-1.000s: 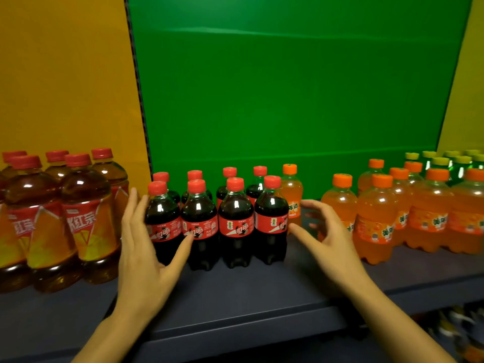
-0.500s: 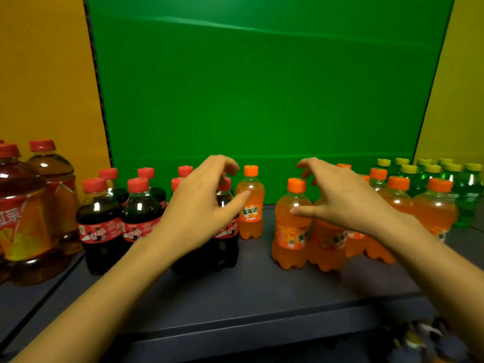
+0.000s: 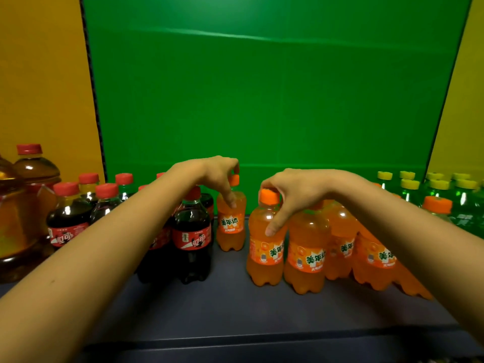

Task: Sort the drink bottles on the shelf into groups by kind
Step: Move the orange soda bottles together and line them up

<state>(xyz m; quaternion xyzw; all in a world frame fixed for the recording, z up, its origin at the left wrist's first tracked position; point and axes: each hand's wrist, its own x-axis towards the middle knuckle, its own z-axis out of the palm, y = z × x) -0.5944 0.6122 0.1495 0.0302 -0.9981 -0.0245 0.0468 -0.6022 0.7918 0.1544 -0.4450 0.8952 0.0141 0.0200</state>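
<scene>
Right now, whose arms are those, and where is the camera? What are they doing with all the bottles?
There is no machine here: those are a person's two bare arms. The one picture comes from a camera worn on the person's head, looking forward and down, so you see roughly what they see.

On the dark shelf stand big tea bottles at the far left, then cola bottles with red caps, then orange soda bottles. At the far right are green bottles with yellow caps.

The left hand grips a lone orange bottle that stands beside the colas, apart from its group. The right hand grips the front orange bottle of that group near its top.

The job is sorting drinks by kind, so the lone one probably joins the others next.
</scene>
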